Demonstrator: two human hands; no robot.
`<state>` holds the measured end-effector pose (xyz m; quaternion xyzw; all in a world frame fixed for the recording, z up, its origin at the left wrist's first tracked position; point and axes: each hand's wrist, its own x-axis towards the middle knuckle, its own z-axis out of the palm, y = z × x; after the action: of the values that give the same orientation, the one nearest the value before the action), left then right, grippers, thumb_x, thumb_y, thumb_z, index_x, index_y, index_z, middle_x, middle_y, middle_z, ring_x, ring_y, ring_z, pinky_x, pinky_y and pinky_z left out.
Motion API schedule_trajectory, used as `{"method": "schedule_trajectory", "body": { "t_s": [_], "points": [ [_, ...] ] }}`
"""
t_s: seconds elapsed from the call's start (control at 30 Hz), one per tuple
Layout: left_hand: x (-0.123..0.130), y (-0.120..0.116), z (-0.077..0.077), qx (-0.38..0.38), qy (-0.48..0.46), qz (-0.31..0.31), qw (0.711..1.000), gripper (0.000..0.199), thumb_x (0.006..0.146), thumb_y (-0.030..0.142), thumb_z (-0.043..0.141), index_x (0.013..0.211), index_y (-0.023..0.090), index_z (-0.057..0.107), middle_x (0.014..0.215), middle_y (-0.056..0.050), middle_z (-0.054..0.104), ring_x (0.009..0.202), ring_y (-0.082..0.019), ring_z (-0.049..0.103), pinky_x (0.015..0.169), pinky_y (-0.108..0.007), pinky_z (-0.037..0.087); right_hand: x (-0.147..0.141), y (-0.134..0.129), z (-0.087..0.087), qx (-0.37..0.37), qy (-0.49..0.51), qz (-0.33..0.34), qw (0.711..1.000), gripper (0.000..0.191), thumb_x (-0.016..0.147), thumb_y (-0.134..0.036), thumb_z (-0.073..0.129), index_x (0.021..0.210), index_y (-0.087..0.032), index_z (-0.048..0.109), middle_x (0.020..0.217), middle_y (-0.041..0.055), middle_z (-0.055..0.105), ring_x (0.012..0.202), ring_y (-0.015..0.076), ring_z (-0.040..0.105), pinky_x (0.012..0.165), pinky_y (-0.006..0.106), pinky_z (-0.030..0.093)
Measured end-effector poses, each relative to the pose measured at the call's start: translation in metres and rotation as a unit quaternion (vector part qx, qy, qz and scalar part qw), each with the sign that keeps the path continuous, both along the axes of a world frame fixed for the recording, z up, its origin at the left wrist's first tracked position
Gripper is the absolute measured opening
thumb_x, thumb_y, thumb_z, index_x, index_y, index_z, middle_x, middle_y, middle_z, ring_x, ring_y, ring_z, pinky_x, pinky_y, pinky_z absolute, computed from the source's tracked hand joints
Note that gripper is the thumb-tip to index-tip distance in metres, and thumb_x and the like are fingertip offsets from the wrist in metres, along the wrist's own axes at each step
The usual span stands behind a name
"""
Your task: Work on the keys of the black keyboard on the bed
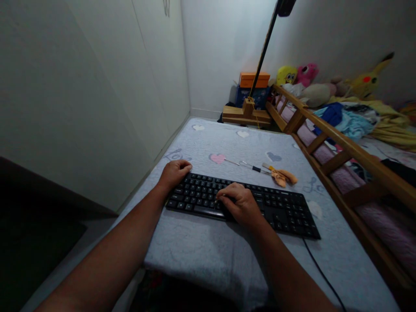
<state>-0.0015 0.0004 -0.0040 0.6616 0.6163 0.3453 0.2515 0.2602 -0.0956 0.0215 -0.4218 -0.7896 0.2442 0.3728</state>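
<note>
A black keyboard (198,190) lies slightly slanted on the cloth-covered table. My left hand (174,174) is closed at its far left corner, thumb and curled fingers against the edge. Over the middle keys, my right hand (238,200) is pinched, and a small pale-tipped stick (217,201) pokes out at its fingertips, down toward the keys; most of it is hidden. Behind the keyboard lie a thin white stick (231,162), a wire-looped tool with a black grip (256,169), a small brush (268,166) and a crumpled orange cloth (284,177).
The keyboard's cable (321,271) runs off the near right. A bed with a wooden rail (338,141) borders the table's right side, with plush toys and clothes on it. White cabinet doors (113,86) stand at the left. Beyond the table rises a black pole (264,50) on a wooden base.
</note>
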Motion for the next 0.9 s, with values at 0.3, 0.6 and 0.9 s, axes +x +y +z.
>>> {"method": "schedule_trajectory", "body": {
  "t_s": [0.3,0.6,0.9],
  "points": [
    [0.0007,-0.0002,0.0011,0.001,-0.003,-0.009,1.0,0.029,0.076,0.042,0.057,0.078,0.018,0.073,0.078,-0.005,0.075,0.076,-0.022,0.067,0.075,-0.031,0.048,-0.0026,-0.0043,0.0043,0.007,-0.009,0.035,0.999,0.015,0.086,-0.009,0.062,0.083,-0.021,0.072,0.076,0.0019,0.068,0.078,0.0171,0.061,0.078,0.034,0.043],
    [0.0022,-0.002,0.0051,0.0,-0.006,-0.009,1.0,0.029,0.076,0.043,0.057,0.077,0.019,0.073,0.076,-0.004,0.074,0.074,-0.021,0.067,0.072,-0.031,0.047,-0.0017,-0.0018,0.0034,-0.009,0.002,0.011,1.0,0.016,0.087,-0.011,0.06,0.087,-0.021,0.073,0.08,0.0033,0.069,0.082,0.0183,0.062,0.081,0.036,0.045],
    [-0.0006,-0.0003,-0.0013,-0.003,-0.013,-0.008,1.0,0.031,0.078,0.043,0.057,0.08,0.018,0.074,0.077,-0.004,0.074,0.075,-0.021,0.066,0.071,-0.03,0.048,-0.0008,-0.0012,0.0076,-0.017,0.0,0.02,1.0,0.017,0.087,-0.012,0.058,0.083,-0.021,0.072,0.078,0.0031,0.069,0.08,0.0183,0.061,0.081,0.036,0.045]
  ]
}}
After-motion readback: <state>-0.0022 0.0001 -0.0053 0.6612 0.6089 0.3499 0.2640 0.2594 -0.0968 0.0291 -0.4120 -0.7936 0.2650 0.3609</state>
